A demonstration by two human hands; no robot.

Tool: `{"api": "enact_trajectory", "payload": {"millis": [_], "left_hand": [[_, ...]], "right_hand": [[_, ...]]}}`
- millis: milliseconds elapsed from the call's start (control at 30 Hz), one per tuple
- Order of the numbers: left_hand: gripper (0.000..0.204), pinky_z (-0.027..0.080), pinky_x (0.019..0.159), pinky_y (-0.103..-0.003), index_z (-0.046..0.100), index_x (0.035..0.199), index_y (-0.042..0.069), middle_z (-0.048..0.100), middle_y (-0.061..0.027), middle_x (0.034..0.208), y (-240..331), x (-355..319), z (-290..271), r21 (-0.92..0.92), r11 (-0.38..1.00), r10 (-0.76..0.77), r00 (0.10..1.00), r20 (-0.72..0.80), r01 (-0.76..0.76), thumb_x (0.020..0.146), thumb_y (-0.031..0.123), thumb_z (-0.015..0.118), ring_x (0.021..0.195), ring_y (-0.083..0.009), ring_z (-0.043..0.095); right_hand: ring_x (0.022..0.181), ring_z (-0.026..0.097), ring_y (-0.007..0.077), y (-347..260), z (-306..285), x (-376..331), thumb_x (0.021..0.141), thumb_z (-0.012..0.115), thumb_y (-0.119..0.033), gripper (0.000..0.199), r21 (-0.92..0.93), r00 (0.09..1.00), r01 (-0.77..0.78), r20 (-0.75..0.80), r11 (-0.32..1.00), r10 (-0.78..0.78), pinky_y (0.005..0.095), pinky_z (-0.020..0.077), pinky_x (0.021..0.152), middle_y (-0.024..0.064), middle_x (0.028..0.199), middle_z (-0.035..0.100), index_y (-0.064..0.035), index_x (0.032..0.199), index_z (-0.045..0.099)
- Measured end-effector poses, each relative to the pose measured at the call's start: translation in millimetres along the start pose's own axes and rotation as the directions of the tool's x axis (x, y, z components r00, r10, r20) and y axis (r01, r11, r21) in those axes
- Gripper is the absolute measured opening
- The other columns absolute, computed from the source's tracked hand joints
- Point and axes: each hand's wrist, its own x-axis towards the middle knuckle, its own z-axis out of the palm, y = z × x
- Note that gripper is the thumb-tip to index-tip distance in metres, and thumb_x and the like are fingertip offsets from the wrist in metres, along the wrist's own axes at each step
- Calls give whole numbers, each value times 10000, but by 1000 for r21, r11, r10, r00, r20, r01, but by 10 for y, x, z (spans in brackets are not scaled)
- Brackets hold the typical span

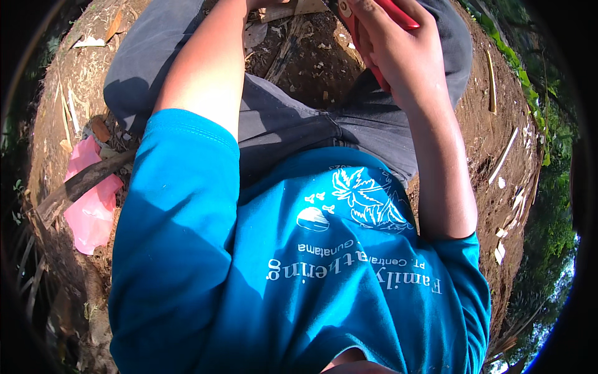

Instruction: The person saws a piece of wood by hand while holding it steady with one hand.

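Note:
My right hand (405, 56) is closed around the red handle of a hand saw (402, 14), at the top of the view right of the middle. A round metal bolt shows on the handle, and a short stretch of toothed blade runs up out of the picture. My left hand (269, 2) is almost wholly cut off by the top edge, so its fingers and anything in them are hidden. Beside it lies a pale piece of wood (308, 7), also cut by that edge.
My bent legs in dark grey trousers (149, 68) flank brown soil strewn with wood chips. At the left, a dark branch (87, 184) lies across a pink plastic sheet (90, 218). Pale wood slivers (503, 156) and green plants (548, 206) are on the right.

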Motion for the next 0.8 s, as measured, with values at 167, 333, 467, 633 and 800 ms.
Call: {"api": "enact_trajectory", "payload": {"millis": [167, 333, 467, 633, 800], "left_hand": [[236, 554, 831, -457, 731, 1046, -7, 734, -233, 1021, 62, -107, -90, -44, 997, -57, 998, 0, 57, 919, 184, 678, 916, -345, 698], [277, 567, 813, -471, 730, 1018, -28, 738, -238, 984, 157, -205, -100, 69, 996, -45, 998, -34, 47, 865, 202, 747, 901, -349, 712], [332, 577, 804, -466, 743, 1063, 17, 751, -230, 991, 254, -168, -141, 68, 998, -6, 999, 54, 2, 811, 228, 785, 942, -380, 729], [354, 578, 799, -441, 749, 1103, 56, 757, -208, 994, 121, -192, -127, 23, 997, 76, 996, 40, -77, 812, 255, 780, 920, -362, 729], [370, 579, 789, -427, 747, 1114, 59, 760, -197, 979, -93, 19, -6, 167, 977, 132, 991, -10, -128, 808, 264, 785, 895, -336, 733]], "right_hand": [[508, 475, 17, -331, -366, -941, 1030, 673, -230, 530, -209, 986, -138, -126, 968, 114, 191, 356, 472, -22, 681, 601, 24, 1471, 522], [717, 587, 25, -124, -333, -820, 1032, 668, -228, 511, -311, 994, -62, -102, 949, 32, 187, 461, 621, 32, 853, 685, 28, 1455, 540], [942, 631, 79, 518, -71, 245, 1014, 665, -166, 413, -370, 987, 100, -82, 924, -140, 210, 503, 792, 98, 1078, 722, 35, 1371, 612], [1059, 650, 128, 579, -1, 421, 1021, 632, -75, 366, -17, 999, -8, -50, 1000, 7, 228, 502, 913, 149, 1184, 712, 78, 1353, 603], [1099, 645, 186, 696, -14, 186, 993, 689, -136, 436, -443, 964, 227, -24, 867, -265, 307, 495, 976, 155, 1189, 720, 65, 1368, 595]]}}
